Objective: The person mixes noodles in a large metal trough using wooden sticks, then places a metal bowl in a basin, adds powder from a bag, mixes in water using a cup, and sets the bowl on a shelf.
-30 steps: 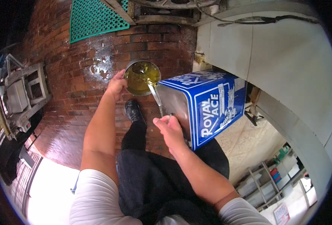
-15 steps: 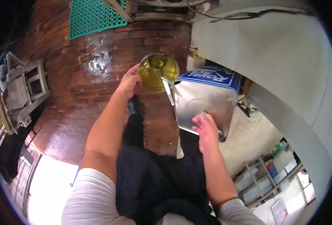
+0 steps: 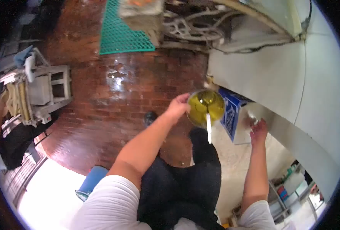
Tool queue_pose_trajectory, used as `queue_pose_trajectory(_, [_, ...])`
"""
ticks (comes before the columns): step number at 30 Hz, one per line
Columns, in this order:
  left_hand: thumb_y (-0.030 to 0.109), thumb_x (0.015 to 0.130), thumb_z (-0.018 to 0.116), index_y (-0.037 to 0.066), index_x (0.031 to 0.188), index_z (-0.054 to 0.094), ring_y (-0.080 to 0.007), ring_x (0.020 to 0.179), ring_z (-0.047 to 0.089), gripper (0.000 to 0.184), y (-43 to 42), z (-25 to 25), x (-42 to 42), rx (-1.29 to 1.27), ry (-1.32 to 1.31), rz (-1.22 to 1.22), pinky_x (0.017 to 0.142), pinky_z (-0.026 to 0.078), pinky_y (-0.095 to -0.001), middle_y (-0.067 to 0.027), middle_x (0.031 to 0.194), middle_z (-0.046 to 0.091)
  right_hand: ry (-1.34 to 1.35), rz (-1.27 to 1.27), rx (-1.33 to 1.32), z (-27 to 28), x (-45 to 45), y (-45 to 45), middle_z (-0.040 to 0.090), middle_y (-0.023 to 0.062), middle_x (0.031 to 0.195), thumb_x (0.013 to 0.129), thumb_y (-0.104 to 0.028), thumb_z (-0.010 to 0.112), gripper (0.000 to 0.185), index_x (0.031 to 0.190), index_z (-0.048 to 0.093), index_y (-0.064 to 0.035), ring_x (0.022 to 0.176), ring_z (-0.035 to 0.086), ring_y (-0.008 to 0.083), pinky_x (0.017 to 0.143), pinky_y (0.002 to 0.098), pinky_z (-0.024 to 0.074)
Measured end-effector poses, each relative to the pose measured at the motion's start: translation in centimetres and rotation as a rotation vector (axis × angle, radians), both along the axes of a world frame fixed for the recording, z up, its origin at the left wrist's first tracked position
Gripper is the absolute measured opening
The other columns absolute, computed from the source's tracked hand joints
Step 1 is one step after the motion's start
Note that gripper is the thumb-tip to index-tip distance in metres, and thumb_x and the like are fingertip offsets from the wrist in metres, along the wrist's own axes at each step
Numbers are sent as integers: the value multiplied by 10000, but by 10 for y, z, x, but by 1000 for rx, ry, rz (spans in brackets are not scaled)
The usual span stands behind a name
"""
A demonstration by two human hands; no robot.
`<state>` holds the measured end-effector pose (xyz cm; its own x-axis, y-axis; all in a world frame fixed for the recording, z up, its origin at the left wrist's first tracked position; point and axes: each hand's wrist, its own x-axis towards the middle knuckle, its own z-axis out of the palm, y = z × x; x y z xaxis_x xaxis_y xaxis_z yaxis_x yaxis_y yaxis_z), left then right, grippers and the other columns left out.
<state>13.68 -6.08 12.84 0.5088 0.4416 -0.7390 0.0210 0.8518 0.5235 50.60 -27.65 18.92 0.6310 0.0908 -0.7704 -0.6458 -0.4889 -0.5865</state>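
My left hand [image 3: 179, 109] grips the rim of a round metal bowl [image 3: 195, 119] that holds yellow-green liquid. A ladle with a pale handle [image 3: 209, 130] rests in the liquid, its handle over the near rim. To the right, partly hidden behind the bowl, stands a blue and silver tin [image 3: 231, 119] beside the white cabinet. At the tin's metal top is my right hand [image 3: 259, 132], its fingers curled around the small handle there, which is blurred.
A green perforated mat [image 3: 126, 40] lies on the wet brick floor. White cabinet panels [image 3: 258, 80] run along the right. A frame with trays [image 3: 39, 90] stands at the left, a blue bucket [image 3: 95, 179] at the lower left. Shelves [image 3: 289, 191] are at the lower right.
The tin has moved right and come upright from its tilt, and liquid no longer pours from it. My left hand has carried the bowl right. The view has shifted.
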Motion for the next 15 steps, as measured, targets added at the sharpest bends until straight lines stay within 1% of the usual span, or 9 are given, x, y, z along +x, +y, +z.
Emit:
queue_pose_trajectory(3, [-70, 637, 534, 37, 1292, 563, -144, 922, 611, 664, -15, 11, -30, 40, -6, 33, 795, 481, -270, -1, 1064, 650, -18, -57, -12, -23, 26, -22, 632, -53, 1060, 871, -457, 569, 344, 1145, 621, -256, 940, 564, 166, 834, 437, 357])
queue_pose_trajectory(6, [-56, 648, 538, 41, 1327, 527, -157, 943, 612, 687, 1, 91, -70, 16, 35, 46, 788, 488, -286, -15, 1106, 641, -10, -168, -7, -15, 8, 10, 626, -15, 1179, 888, -465, 537, 430, 1238, 598, -224, 1048, 569, 199, 875, 481, 378])
queue_pose_trajectory(8, [-55, 666, 543, 28, 1314, 529, -168, 977, 614, 653, 3, 113, -101, 29, -7, 74, 817, 495, -296, -44, 1116, 638, -210, 9, -169, -4, -15, 27, 642, 57, 1144, 901, -445, 525, 473, 1240, 597, -123, 1072, 583, 241, 929, 456, 391])
queue_pose_trajectory(10, [-58, 676, 546, 14, 1297, 534, -184, 1008, 614, 625, -6, 122, -137, 15, -28, 178, 844, 506, -313, -71, 1125, 634, -598, 859, -604, -123, 52, -41, 642, 153, 1165, 901, -427, 542, 544, 1254, 570, -14, 1077, 598, 300, 971, 414, 414])
queue_pose_trajectory(11, [-61, 674, 543, 10, 1308, 519, -196, 1024, 615, 639, -7, 120, -157, 5, -36, 216, 843, 514, -326, -85, 1142, 627, -657, 725, -461, -61, -8, 3, 622, 233, 1204, 859, -406, 622, 594, 1228, 568, 56, 1103, 595, 350, 990, 392, 427])
queue_pose_trajectory(12, [-60, 679, 543, 11, 1318, 506, -206, 1025, 615, 644, 2, 143, -174, -8, -31, 202, 828, 521, -331, -94, 1149, 621, -557, 743, -442, 51, -93, 73, 589, 263, 1255, 793, -376, 706, 619, 1221, 581, 52, 1152, 574, 373, 997, 424, 429])
queue_pose_trajectory(13, [-59, 684, 544, 13, 1328, 494, -216, 1026, 615, 650, 12, 172, -189, -22, -28, 186, 814, 528, -335, -104, 1157, 615, -542, 773, -403, 13, -90, 55, 609, 251, 1227, 752, -342, 745, 607, 1193, 601, 49, 1146, 581, 368, 994, 410, 432])
queue_pose_trajectory(14, [-51, 691, 548, 14, 1312, 503, -216, 1011, 621, 626, 18, 191, -202, -20, -29, 213, 802, 531, -328, -104, 1144, 616, -617, 814, -490, 77, -148, 91, 622, 245, 1199, 741, -325, 747, 597, 1192, 604, 40, 1131, 587, 366, 990, 402, 438])
queue_pose_trajectory(15, [-43, 698, 552, 15, 1297, 513, -216, 996, 627, 603, 24, 204, -217, -17, -37, 241, 790, 534, -321, -104, 1132, 617, -476, 792, -361, 44, -147, 79, 632, 246, 1169, 729, -324, 754, 589, 1179, 613, 29, 1116, 592, 369, 994, 403, 438])
